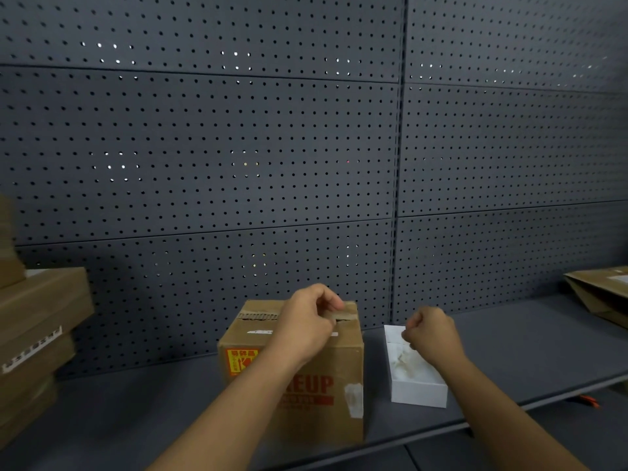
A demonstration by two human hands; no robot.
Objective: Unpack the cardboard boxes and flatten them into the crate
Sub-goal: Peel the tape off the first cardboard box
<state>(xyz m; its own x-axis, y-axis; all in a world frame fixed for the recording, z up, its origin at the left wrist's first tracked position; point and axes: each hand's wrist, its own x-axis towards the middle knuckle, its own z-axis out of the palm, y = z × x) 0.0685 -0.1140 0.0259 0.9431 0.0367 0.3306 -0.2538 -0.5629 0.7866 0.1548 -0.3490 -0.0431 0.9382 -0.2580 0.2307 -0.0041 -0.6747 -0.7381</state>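
Observation:
A brown cardboard box (pixel 326 396) with red print stands on the grey shelf (pixel 136 409) in front of me. My left hand (pixel 306 321) lies on the box's top, its fingers curled and pinching a strip of tape (pixel 346 316) near the top right edge. My right hand (pixel 431 333) hovers with its fingers curled above a small open white box (pixel 418 385) that stands just right of the brown box. Whether it grips anything is hidden. White stuffing lies inside the white box.
A stack of flat brown cardboard boxes (pixel 37 334) stands at the left end of the shelf. A brown paper bag (pixel 601 294) lies at the far right. A dark pegboard wall (pixel 306 147) backs the shelf. Something small and orange (pixel 589 401) shows below the shelf edge.

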